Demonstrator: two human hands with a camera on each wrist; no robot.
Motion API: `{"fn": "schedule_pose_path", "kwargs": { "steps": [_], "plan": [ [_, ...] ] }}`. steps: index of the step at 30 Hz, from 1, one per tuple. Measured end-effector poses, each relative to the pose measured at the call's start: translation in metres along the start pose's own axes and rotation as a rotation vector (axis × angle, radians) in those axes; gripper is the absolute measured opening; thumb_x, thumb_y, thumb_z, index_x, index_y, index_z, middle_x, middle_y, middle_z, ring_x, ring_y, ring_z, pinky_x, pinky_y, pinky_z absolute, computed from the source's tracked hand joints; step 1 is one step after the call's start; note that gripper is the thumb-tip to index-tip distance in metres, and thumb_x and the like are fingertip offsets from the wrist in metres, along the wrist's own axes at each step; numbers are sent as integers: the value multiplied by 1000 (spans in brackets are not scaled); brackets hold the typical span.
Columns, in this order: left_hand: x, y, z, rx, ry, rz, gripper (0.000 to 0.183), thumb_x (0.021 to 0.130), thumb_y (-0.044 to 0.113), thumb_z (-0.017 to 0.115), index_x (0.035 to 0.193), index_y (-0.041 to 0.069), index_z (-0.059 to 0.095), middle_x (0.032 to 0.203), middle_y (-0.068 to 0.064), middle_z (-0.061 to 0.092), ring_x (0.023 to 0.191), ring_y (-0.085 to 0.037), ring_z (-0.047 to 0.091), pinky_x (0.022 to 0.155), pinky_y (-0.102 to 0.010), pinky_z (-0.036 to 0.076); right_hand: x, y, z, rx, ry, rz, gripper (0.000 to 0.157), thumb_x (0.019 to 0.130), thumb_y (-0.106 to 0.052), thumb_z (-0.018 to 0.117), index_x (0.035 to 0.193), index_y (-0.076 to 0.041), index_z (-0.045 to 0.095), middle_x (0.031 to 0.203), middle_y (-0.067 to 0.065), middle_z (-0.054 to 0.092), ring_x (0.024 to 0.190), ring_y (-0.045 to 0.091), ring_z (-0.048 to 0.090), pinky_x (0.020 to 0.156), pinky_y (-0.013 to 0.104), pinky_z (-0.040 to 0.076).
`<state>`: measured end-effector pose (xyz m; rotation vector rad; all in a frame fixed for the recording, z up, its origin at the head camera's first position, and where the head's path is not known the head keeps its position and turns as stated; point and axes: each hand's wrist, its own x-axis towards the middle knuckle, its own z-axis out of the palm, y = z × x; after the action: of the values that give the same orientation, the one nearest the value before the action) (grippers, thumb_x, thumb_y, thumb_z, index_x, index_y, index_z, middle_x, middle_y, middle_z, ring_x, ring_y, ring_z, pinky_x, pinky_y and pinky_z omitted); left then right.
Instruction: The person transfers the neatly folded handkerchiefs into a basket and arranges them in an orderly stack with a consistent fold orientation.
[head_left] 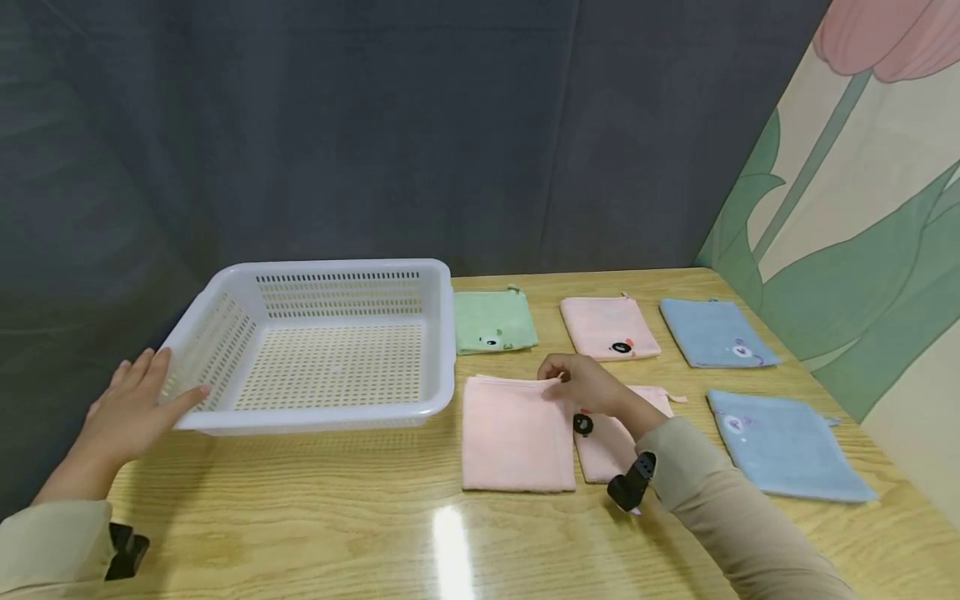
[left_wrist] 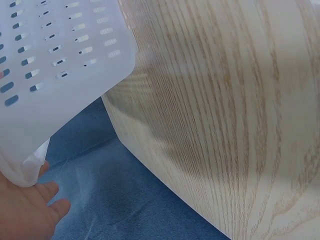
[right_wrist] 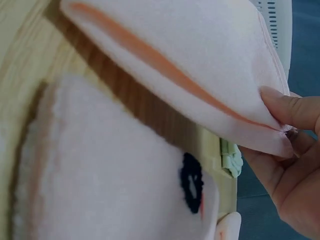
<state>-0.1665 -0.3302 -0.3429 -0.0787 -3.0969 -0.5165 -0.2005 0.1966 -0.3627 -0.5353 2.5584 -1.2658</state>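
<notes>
A white plastic basket [head_left: 337,417] with slotted walls stands on the table's left side. My left hand [head_left: 131,408] grips its near left corner, thumb over the rim and the other fingers outside; the left wrist view shows the fingers [left_wrist: 47,192] beside the rim. My right hand [head_left: 588,383] pinches the far right corner of a folded pink towel [head_left: 517,437], just right of the basket. In the right wrist view, this towel's folded layers part and its edge is lifted. Another pink towel [right_wrist: 110,175] with a black embroidered patch lies beside it, partly hidden by the right hand and wrist.
Behind lie a green towel [head_left: 495,321] and a pink towel [head_left: 607,325]. Two blue towels, one at the back [head_left: 708,329] and one nearer [head_left: 795,450], lie at the right. A dark curtain [head_left: 375,125] hangs behind the wooden table [head_left: 300,517]; a painted wall [head_left: 900,333] borders the right.
</notes>
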Motion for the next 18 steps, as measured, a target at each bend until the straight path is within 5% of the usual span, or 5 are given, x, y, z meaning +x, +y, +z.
{"fn": "schedule_pose_path", "kwargs": {
  "steps": [18],
  "plan": [
    [-2, 4, -1, -3, 6, 5, 85, 87, 48, 36, 132, -10, -7, 133, -35, -7, 118, -48, -16, 81, -69, 5, -8, -14, -12, 37, 1, -62, 8, 80, -2, 59, 87, -3, 57, 89, 9, 53, 70, 21, 47, 62, 33, 42]
  ]
}}
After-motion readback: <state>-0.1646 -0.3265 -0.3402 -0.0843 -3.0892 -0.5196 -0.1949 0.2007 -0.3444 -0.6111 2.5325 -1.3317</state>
